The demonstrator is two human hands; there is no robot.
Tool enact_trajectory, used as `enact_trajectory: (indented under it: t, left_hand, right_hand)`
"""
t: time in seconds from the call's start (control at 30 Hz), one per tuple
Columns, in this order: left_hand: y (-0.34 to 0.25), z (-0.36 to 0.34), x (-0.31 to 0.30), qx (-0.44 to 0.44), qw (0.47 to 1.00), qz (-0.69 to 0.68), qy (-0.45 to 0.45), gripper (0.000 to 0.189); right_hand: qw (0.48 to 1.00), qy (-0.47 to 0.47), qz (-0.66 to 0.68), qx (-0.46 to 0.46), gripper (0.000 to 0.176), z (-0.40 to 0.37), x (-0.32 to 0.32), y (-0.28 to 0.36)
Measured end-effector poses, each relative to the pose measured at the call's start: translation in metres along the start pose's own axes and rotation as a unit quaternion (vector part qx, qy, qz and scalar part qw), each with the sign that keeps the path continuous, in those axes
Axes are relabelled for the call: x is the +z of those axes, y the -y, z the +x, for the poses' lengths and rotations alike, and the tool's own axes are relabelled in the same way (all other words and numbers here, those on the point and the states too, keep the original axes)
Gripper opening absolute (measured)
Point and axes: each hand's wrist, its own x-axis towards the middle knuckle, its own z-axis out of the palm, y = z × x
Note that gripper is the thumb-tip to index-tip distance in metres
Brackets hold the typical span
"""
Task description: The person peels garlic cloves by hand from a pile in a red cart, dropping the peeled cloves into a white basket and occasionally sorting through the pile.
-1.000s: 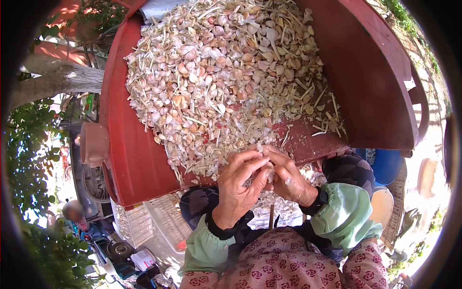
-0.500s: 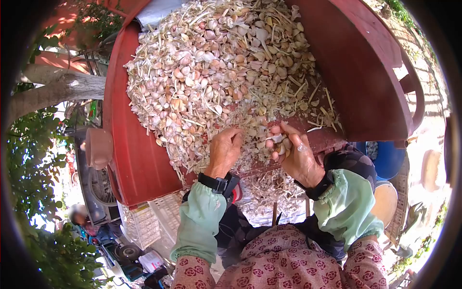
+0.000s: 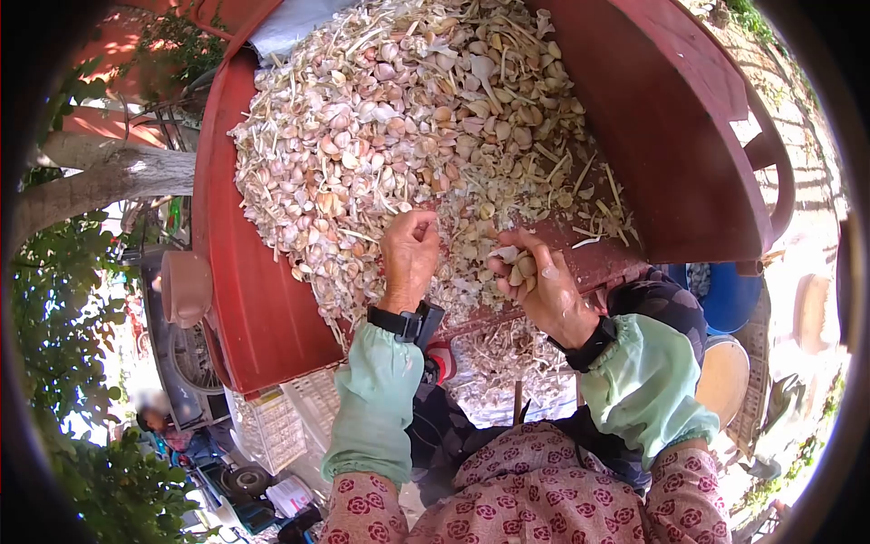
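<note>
The right hand (image 3: 553, 292) is half-curled into a cup, likely so the garlic cloves (image 3: 523, 268) in it don't spill, while the left hand (image 3: 410, 254) curls over the garlic pile (image 3: 362, 154) in the red cart (image 3: 675, 145), whether gripping anything I cannot tell.

The left forearm (image 3: 370, 408) reaches forward almost straight, leaning slightly inward, while the right forearm (image 3: 648, 381) slants in from the right, and both wrists (image 3: 399, 297) look nearly in line with them. The left hand (image 3: 410, 258) is turned back up, its fingers (image 3: 406, 220) curled under, the tips hidden. The right hand (image 3: 548, 288) makes a loose cup, fingers bent toward the left; the two hands sit apart, the left slightly further forward
</note>
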Motion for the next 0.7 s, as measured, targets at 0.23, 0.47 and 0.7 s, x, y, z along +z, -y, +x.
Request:
enact_trajectory:
  t: [0.23,0.47,0.7]
  left_hand:
    - [-0.034,-0.027,-0.023,0.008,0.996,-0.053,0.077,0.018]
    - [0.032,0.001,0.000,0.045,0.994,0.101,-0.008,0.016]
    - [0.033,-0.004,-0.005,0.025,0.986,0.163,0.019,0.016]
  right_hand:
    - [0.997,0.049,0.024,0.060,0.049,0.007,-0.016,-0.022]
    - [0.996,0.010,0.057,0.069,0.044,0.003,-0.006,-0.018]
    - [0.999,0.019,0.015,0.027,0.043,-0.002,0.002,-0.019]
